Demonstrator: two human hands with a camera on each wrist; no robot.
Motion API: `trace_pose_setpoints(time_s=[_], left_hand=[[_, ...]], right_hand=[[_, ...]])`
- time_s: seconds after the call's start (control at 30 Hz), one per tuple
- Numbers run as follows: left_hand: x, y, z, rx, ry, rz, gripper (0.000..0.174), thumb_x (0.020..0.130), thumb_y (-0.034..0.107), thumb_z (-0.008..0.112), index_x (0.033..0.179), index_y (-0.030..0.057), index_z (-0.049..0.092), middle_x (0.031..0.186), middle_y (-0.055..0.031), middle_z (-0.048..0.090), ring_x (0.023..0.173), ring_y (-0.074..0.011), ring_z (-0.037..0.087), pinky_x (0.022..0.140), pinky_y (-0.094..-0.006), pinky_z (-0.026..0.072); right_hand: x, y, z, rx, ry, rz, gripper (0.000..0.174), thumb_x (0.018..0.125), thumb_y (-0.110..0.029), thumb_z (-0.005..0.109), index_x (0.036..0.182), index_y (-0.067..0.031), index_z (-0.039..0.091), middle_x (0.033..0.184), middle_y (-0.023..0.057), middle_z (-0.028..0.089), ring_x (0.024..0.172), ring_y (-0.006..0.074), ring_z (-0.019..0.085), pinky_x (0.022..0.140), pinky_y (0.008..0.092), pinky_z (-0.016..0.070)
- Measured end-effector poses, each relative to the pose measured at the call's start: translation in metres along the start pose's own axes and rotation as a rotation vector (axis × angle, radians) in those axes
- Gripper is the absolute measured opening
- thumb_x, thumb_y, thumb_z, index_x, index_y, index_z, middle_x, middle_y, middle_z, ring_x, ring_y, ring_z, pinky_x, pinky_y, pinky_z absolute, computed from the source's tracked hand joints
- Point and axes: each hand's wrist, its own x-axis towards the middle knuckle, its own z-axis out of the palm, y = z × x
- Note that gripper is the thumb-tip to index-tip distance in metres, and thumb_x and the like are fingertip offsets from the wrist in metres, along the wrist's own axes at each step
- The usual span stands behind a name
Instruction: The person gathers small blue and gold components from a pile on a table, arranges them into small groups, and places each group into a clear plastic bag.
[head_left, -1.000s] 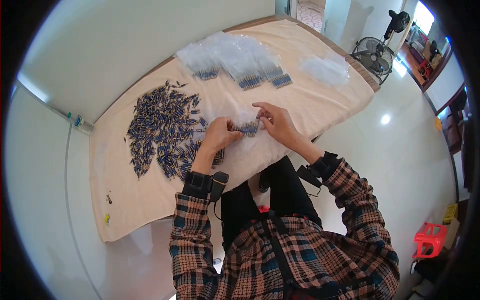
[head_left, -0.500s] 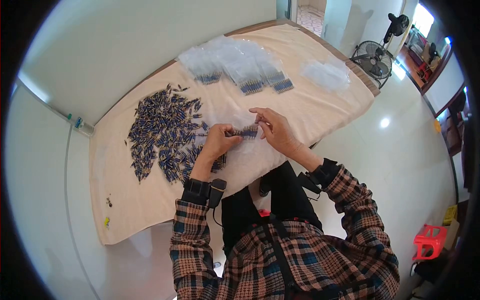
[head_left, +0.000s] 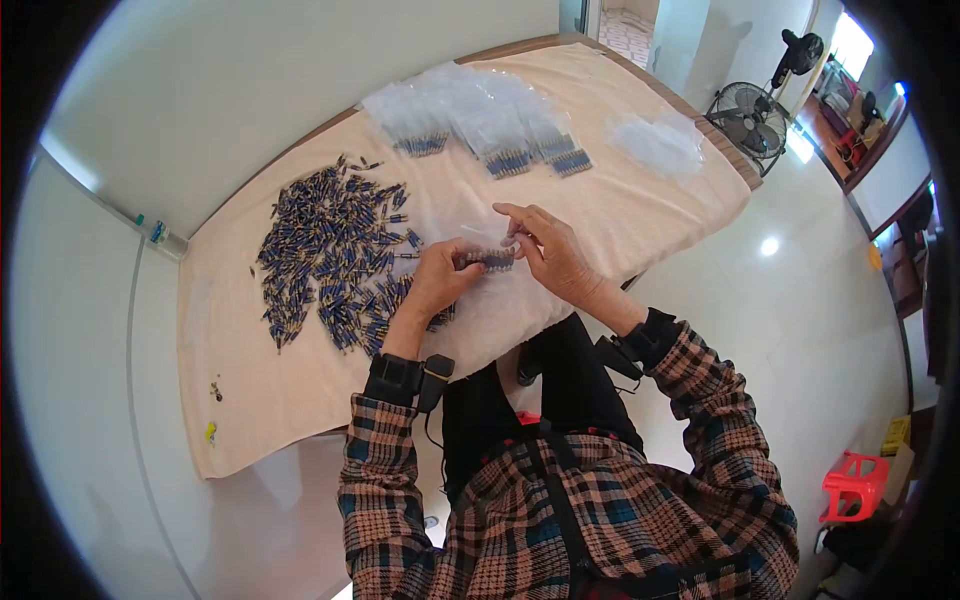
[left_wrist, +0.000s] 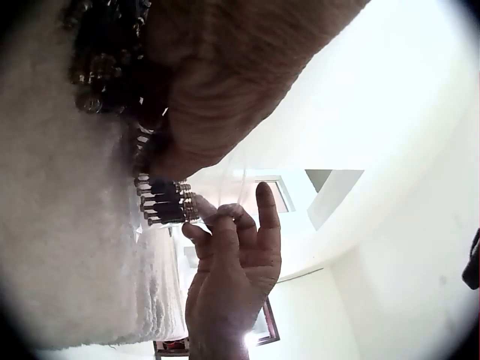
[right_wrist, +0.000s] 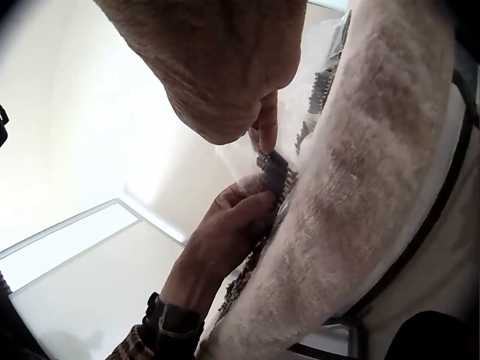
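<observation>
My left hand (head_left: 440, 277) grips a row of small blue-and-gold cylindrical parts (head_left: 492, 261) lined up side by side in a clear plastic bag (left_wrist: 231, 176), low over the cloth. Thumb and fingers are bent around the row's left end, hiding part of it. At the other end, my right hand (head_left: 557, 255) pinches the bag's film between thumb and fingertips, with one finger extended, as the left wrist view shows. Just left of the left hand spreads a large pile of loose blue-and-gold parts (head_left: 325, 240).
Filled bags (head_left: 505, 125) overlap at the table's back, rows of parts at their near ends. More clear bags (head_left: 655, 145) lie to the right. A cream cloth (head_left: 300, 400) covers the table. A black fan (head_left: 748, 115) and red stool (head_left: 855, 485) stand on the floor.
Both hands stay close together around the bag. The row of parts has tilted slightly, and the right fingertips have closed in toward its right end.
</observation>
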Motion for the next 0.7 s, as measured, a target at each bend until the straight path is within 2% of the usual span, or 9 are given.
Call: trace_pose_setpoints(time_s=[0.2,0.3,0.43,0.57,0.67,0.7], left_hand=[[-0.004,0.011,-0.004,0.091,-0.028,-0.039,0.017,0.08,0.001,0.066,0.096,-0.0007,0.068,0.073,0.0032,0.062,0.065,-0.0044,0.051,0.059,-0.0217,0.0436],[0.0,-0.007,-0.003,0.017,-0.021,0.007,0.016,0.081,0.002,0.066,0.096,-0.0007,0.068,0.073,0.0038,0.062,0.064,-0.0041,0.051,0.059,-0.0214,0.0432],[-0.003,-0.002,-0.004,-0.004,-0.018,0.002,0.015,0.081,0.003,0.067,0.095,-0.0011,0.069,0.073,0.0049,0.061,0.065,-0.0035,0.05,0.058,-0.0213,0.0427],[-0.004,-0.001,-0.006,0.014,-0.021,-0.017,0.015,0.081,0.004,0.069,0.095,-0.0012,0.07,0.073,0.005,0.062,0.066,-0.0034,0.051,0.059,-0.0212,0.0432],[-0.006,-0.007,-0.004,-0.004,-0.024,-0.024,0.016,0.081,0.004,0.069,0.096,-0.0011,0.07,0.074,0.0043,0.063,0.066,-0.0037,0.052,0.06,-0.0214,0.0437],[-0.005,-0.008,-0.005,-0.025,-0.024,-0.028,0.016,0.081,0.004,0.069,0.097,-0.001,0.069,0.076,0.0037,0.064,0.066,-0.0039,0.052,0.06,-0.0215,0.044]], right_hand=[[-0.003,-0.002,0.004,-0.004,-0.004,-0.025,0.051,0.082,0.015,0.048,0.128,-0.0065,0.053,0.092,0.0108,0.056,0.077,0.0197,0.063,0.065,0.0273,0.055],[0.002,-0.004,0.002,-0.032,-0.009,-0.06,0.052,0.082,0.015,0.048,0.129,-0.0067,0.053,0.091,0.0108,0.056,0.077,0.0198,0.063,0.065,0.027,0.0546],[0.003,-0.008,0.001,-0.058,0.001,-0.066,0.051,0.082,0.013,0.05,0.13,-0.0048,0.051,0.099,0.0126,0.059,0.078,0.0198,0.064,0.065,0.0257,0.0537],[-0.002,-0.008,0.006,0.032,0.094,-0.015,0.049,0.084,0.009,0.054,0.132,-0.0032,0.049,0.103,0.0111,0.063,0.079,0.0153,0.065,0.065,0.0243,0.0526],[-0.011,0.007,0.01,0.351,0.05,0.334,0.043,0.086,0.002,0.059,0.129,-0.0006,0.052,0.102,0.0079,0.068,0.078,0.0102,0.063,0.063,0.0231,0.0519],[-0.013,0.011,0.009,0.349,0.051,0.331,0.043,0.086,0.002,0.059,0.129,-0.0006,0.052,0.102,0.0079,0.068,0.078,0.0102,0.063,0.063,0.0231,0.0519]])
